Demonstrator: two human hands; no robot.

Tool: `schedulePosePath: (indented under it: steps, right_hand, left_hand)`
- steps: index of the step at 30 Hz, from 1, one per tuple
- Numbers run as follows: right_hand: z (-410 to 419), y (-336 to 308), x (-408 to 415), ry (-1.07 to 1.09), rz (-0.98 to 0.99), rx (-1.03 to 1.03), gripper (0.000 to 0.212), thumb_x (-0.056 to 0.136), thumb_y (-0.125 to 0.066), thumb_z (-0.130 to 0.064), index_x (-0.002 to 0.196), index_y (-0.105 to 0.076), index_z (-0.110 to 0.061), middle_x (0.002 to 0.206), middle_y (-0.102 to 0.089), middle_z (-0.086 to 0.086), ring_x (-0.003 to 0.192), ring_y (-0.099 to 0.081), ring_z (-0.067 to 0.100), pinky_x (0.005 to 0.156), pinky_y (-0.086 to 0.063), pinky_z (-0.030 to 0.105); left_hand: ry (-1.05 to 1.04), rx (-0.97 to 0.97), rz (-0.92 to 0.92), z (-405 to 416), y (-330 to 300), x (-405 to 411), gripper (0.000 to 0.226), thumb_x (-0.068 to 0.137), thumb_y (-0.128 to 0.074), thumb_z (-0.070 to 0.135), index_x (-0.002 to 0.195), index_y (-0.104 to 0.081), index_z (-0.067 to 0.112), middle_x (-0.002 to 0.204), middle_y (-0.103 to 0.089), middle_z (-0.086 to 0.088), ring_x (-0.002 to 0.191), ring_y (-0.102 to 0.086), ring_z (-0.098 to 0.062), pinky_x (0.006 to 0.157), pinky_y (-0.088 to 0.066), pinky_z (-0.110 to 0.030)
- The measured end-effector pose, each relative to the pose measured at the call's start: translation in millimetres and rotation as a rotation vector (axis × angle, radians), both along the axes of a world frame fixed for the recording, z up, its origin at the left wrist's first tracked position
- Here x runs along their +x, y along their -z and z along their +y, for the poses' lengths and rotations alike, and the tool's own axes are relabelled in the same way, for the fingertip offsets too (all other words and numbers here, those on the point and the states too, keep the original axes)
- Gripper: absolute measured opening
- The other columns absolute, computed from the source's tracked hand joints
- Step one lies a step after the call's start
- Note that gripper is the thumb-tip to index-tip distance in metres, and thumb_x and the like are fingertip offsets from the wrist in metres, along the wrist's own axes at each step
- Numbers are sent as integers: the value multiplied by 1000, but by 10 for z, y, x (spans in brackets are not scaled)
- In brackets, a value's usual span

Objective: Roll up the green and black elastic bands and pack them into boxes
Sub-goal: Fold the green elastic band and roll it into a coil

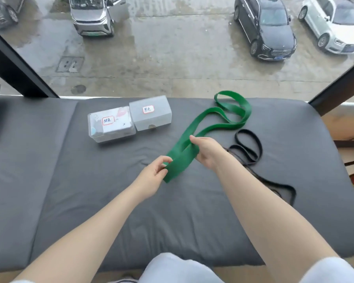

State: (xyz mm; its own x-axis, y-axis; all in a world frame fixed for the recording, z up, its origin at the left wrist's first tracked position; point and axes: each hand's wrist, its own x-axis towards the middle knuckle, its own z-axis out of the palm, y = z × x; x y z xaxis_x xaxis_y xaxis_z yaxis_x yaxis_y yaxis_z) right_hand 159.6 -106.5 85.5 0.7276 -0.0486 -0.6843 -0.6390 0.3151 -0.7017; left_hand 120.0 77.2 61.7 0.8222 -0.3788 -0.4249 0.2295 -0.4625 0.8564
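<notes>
Both hands are holding the wide flat green elastic band (pixel 200 127) above the grey cushioned bench pad (pixel 90 190), left hand (pixel 154 172) pinching its folded end, right hand (pixel 207 152) closing round the doubled strap, which is risking springing loose if either grip slackens

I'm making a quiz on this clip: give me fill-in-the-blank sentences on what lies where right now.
1. Both hands, left hand and right hand, hold the ____ elastic band.
2. The black elastic band lies to the person's ____.
3. The number of plastic boxes on the grey cushion is ____.

Missing words: green; right; two.
</notes>
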Motion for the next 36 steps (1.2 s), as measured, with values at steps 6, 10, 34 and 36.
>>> schedulePosePath:
  steps: [6, 10, 34, 36]
  right_hand:
    - [574, 257, -892, -66, -94, -114, 39, 90, -58, -14, 126, -51, -2, 126, -58, 12, 109, -61, 21, 102, -44, 29]
    - [1015, 232, -1419, -14, -212, -275, 32, 86, -59, 1, 115, -56, -12, 102, -61, 4, 81, -58, 9, 71, -46, 8]
    - [2160, 1756, -2894, -206, -181, -397, 43, 79, -65, 4, 86, -55, -38, 111, -54, 10, 87, -63, 2, 83, -49, 10]
    - [2247, 1743, -2928, -153, -199, -398, 43, 80, -64, 6, 88, -56, -36, 111, -55, 13, 87, -62, -3, 83, -48, 9]
  left_hand:
    - [-7, 74, -38, 711, 352, -492, 31, 94, -36, 1, 91, -49, 29, 104, -65, -3, 100, -57, -28, 82, -39, -29]
    - [145, 172, -107, 1020, 606, -777, 18, 95, -42, 6, 103, -54, 17, 107, -66, 0, 95, -58, -23, 73, -40, -23]
    - [177, 29, 129, 1860, 1526, -1839, 32, 81, -67, 4, 96, -60, 32, 101, -68, 1, 99, -63, -7, 96, -46, -24]
    - [132, -20, 153, 1894, 1518, -1872, 30, 81, -66, 1, 95, -60, 27, 103, -66, 0, 100, -62, -5, 99, -47, -29]
